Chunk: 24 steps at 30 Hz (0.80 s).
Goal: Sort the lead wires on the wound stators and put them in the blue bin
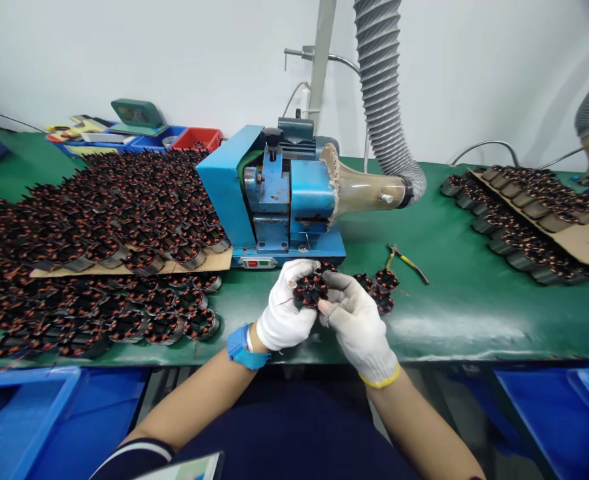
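Note:
Between my two gloved hands is a motor stator [310, 291] with copper windings and a black frame, held above the front of the green table. My left hand [287, 310], in a white glove, is wrapped round its left side. On its right side the thumb and fingers of my right hand [357, 317] close on the stator's edge; a bare thumb tip shows. Just right of my right hand lie several more stators [382, 290]. Behind my hands stands a blue machine [274, 200] with red and green switches at its base.
Stacked stators [124, 213] with cardboard between layers fill the left. More stators [524, 227] stand at the right. Yellow-handled cutters [407, 261] lie right of the machine. A grey hose [382, 80] joins its clear funnel [362, 190]. Blue bins [64, 393] sit below the front edge.

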Each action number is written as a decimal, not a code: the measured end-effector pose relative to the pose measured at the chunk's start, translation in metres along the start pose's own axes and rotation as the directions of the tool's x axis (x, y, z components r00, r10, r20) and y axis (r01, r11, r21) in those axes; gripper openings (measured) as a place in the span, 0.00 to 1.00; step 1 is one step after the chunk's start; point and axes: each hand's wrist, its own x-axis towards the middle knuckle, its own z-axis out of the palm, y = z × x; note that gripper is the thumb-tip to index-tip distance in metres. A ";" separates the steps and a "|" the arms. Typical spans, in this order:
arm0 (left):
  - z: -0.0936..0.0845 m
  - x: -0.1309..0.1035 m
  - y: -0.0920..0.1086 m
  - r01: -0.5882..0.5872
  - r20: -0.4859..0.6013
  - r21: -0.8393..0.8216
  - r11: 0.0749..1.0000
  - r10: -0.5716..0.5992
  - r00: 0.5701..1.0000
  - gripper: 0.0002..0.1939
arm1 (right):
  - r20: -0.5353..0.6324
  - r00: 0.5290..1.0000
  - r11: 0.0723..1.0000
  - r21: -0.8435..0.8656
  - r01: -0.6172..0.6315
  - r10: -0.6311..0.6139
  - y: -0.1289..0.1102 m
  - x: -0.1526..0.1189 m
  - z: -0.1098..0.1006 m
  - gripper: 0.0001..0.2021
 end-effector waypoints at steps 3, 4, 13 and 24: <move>0.000 0.002 0.002 -0.010 0.006 -0.021 1.000 0.010 1.000 0.30 | 0.058 0.996 0.995 -0.080 -0.063 0.068 -0.009 0.002 -0.013 0.16; -0.001 0.002 0.002 0.009 0.021 -0.026 1.000 -0.008 1.000 0.29 | 0.045 0.998 0.982 -0.185 -0.022 0.031 -0.013 0.003 -0.019 0.13; -0.004 0.000 -0.004 0.290 0.013 -0.093 0.952 -0.290 0.957 0.30 | -0.132 0.906 0.683 -0.702 0.202 -0.403 -0.036 -0.012 -0.049 0.10; 0.001 -0.001 -0.002 -0.070 -0.068 0.164 0.984 0.082 0.994 0.28 | -0.102 0.976 0.970 -0.175 0.171 -0.190 -0.010 0.028 0.003 0.10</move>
